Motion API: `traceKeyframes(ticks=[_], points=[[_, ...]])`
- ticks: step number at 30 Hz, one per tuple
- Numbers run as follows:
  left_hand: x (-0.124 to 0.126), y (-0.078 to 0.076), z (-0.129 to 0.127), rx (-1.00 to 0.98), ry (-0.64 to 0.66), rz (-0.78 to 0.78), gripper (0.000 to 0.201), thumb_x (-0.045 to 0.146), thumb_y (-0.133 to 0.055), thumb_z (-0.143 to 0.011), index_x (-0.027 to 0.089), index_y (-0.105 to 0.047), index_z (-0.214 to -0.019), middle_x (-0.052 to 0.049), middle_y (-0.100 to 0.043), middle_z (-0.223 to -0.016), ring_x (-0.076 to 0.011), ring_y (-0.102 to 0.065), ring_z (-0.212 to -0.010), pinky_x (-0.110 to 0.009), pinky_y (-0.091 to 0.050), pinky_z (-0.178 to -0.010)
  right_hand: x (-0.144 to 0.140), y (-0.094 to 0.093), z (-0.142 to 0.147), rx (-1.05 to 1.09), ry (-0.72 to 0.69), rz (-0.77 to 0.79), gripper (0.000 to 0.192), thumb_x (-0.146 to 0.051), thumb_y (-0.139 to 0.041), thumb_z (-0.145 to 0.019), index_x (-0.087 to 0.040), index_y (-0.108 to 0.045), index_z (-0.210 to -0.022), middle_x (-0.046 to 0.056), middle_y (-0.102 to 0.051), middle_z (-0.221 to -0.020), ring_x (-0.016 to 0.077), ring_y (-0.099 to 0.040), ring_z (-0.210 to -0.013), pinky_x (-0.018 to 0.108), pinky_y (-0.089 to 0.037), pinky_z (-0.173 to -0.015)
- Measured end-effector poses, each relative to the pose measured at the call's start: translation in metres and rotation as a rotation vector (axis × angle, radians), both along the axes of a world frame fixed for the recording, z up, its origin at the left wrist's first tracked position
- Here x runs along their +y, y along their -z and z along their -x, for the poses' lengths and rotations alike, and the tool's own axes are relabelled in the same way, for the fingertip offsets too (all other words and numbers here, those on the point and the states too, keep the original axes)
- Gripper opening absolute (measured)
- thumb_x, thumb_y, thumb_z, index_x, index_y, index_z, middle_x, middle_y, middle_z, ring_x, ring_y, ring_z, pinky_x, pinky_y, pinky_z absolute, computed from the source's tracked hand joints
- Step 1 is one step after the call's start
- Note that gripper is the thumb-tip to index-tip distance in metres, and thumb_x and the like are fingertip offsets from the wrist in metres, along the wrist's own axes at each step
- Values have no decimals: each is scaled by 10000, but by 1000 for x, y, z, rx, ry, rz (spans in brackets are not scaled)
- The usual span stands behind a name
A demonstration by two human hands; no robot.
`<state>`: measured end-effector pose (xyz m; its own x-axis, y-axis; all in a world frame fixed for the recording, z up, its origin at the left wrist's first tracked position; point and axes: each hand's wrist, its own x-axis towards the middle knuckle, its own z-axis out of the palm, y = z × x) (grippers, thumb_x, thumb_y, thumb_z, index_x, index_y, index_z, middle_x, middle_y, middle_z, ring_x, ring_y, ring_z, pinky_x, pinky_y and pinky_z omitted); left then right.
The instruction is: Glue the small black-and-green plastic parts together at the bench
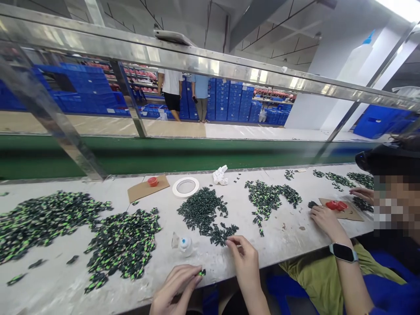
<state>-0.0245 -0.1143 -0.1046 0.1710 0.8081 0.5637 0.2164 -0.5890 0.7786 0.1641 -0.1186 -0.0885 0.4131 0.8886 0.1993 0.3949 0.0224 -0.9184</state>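
Note:
My left hand (175, 288) is at the near edge of the white worktable (288, 234), fingers closed on one small black-and-green part (202, 272). My right hand (244, 259) rests a little farther in, fingertips pinched together at the near edge of a heap of dark green parts (205, 212); I cannot tell whether it holds one. A small white bottle with a blue cap (185, 245) lies between the two hands.
Heaps of black-and-green parts (123, 243) cover the table to the left and to the right (265, 197). A tape roll (185, 187), cardboard with a red cap (152, 181) and a green conveyor belt (183, 155) lie beyond. A co-worker's hand (323, 218) works at my right.

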Motion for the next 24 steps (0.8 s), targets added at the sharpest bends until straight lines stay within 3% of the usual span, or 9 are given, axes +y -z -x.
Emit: traceKeyframes(ticks=[7, 14, 24], points=[[5, -23, -20, 68, -167, 53, 131, 207, -605, -854, 210, -709, -933, -50, -739, -870, -195, -700, -812, -286, -596, -719, -12, -21, 20, 206, -270, -4, 285, -398, -550, -875, -196, -750, -893, 78, -692, -847, 170, -670, -677, 276, -573, -640], [8, -43, -31, 85, -162, 18, 158, 148, -550, -878, 204, -696, -903, -44, -725, -810, -187, -664, -776, -303, -568, -690, -14, -22, 21, 384, -108, 68, 361, -419, -716, -745, -176, -734, -1012, 90, -753, -875, 247, -723, -831, 387, -605, -805], [10, -41, -30, 105, -86, -15, 200, 85, -527, -879, 195, -688, -925, -49, -722, -822, -186, -653, -788, -302, -561, -685, -12, -22, 13, 325, -250, 113, 424, -409, -700, -774, -167, -691, -1122, 92, -764, -919, 255, -728, -880, 395, -600, -838]])
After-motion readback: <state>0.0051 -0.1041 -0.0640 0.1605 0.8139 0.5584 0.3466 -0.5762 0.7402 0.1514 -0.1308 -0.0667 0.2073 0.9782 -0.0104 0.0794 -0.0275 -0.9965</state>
